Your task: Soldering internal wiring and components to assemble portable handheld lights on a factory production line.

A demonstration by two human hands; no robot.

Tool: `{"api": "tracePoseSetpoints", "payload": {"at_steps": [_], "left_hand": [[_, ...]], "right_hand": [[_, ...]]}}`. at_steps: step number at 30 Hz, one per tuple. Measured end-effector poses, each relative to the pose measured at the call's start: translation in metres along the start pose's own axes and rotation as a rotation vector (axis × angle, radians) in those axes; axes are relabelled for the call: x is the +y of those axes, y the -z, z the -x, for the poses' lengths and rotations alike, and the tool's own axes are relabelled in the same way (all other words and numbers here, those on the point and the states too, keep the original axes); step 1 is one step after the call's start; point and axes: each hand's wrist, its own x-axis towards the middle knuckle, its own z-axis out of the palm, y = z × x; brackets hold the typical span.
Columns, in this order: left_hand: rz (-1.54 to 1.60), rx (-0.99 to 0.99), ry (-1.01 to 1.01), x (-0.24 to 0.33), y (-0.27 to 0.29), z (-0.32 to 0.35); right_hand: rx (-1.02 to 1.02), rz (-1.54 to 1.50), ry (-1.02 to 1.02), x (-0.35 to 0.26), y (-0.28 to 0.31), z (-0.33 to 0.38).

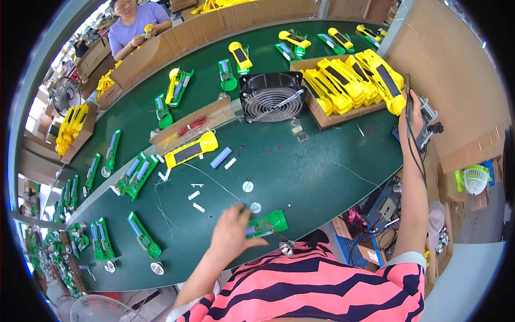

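Observation:
My left hand (230,232) reaches over the near edge of the table. Its thumb is spread away from the fingers, and I see nothing held in it. Close beside it lies a green lamp housing (276,220) with a blue battery cell, partly covered by the hand. A thin wire leads from the housing to a round silver reflector (287,247) at the table edge. Just past the fingertips is a small white disc (255,207). At the far right, my right hand (414,114) grips a slim dark corded soldering iron (409,101), beside a metal stand (427,110).
A carton (323,120) of yellow lamp covers (343,80) stands near a black fan (272,96). A cardboard tray (193,122) holds red wires. Green housings (144,236) with reflectors lie along the left. Across the table, a person (131,29) handles a yellow part.

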Motion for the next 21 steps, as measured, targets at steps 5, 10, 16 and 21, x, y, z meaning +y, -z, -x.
{"api": "tracePoseSetpoints", "payload": {"at_steps": [5,10,16,21], "left_hand": [[0.099,0.207,-0.139,0.022,0.014,0.009],[-0.156,-0.067,-0.165,0.028,-0.009,-0.018],[0.244,-0.042,-0.071,0.007,-0.035,-0.017],[0.756,0.079,0.036,0.001,-0.038,-0.009]], "right_hand": [[0.034,-0.139,-0.009,-0.066,0.037,0.065],[-0.38,-0.477,0.15,-0.12,0.031,0.152],[-0.598,-0.713,0.299,-0.168,0.024,0.19],[-0.589,-0.676,0.284,-0.173,0.037,0.206]]}}
